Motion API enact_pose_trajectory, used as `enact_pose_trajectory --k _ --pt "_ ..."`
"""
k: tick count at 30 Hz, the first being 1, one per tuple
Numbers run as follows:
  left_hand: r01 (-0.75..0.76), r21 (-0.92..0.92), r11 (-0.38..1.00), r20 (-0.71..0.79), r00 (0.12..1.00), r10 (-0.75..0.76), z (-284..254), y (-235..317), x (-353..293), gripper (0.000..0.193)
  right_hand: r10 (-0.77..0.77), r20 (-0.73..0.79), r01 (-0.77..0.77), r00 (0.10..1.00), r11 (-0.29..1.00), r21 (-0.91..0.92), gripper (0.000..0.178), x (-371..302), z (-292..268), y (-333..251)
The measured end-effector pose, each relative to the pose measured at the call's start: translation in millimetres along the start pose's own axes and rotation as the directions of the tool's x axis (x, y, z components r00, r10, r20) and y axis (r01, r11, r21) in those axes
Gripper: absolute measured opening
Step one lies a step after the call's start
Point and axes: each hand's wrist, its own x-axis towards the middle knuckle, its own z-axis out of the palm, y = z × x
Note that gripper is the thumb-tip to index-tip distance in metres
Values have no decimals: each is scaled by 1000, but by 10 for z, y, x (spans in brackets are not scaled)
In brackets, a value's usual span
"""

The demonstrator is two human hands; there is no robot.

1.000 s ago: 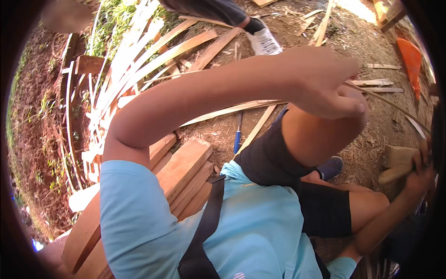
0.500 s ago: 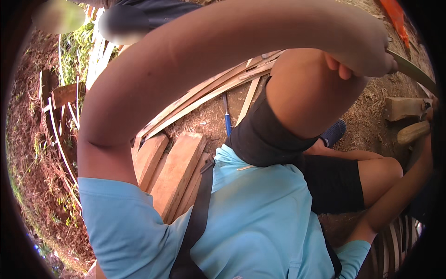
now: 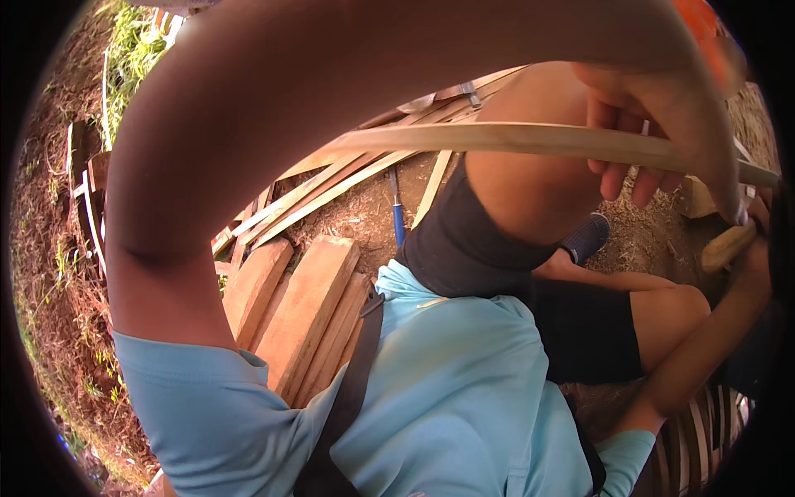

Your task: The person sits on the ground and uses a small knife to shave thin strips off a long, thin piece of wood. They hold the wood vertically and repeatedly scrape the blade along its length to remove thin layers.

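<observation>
My left arm arches across the top of the view, and my left hand is closed on a long pale wooden strip. Its fingers are behind the strip and its thumb lies over the front. The strip runs above my bent knee toward the right rim. There my right hand, partly dark and cut off, grips a rounded wooden handle; what the handle belongs to is hidden. Beside that handle, partly behind my left hand, is a squared wood block.
Thick sawn planks lie left of my body. Beyond them is a pile of thin strips, with a blue-handled tool on the dirt. An orange thing is at upper right. Grass and soil border the left.
The long strip has come into view across my knee, held in my left hand. My left hand has turned, with its fingers now showing below the strip. The right hand stays near the handle.
</observation>
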Motion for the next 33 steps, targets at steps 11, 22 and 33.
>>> enact_pose_trajectory --k 11,22,33 --pt "-233 -401 886 -38 971 238 73 251 781 27 -173 -151 99 973 909 -406 26 121 862 781" --pt "-196 -757 623 -65 972 228 78 700 925 19 -45 229 198 972 678 -708 88 -58 687 405" --pt "-406 -508 760 -173 912 372 269 844 1073 48 -85 43 80 995 508 -858 88 169 487 210"
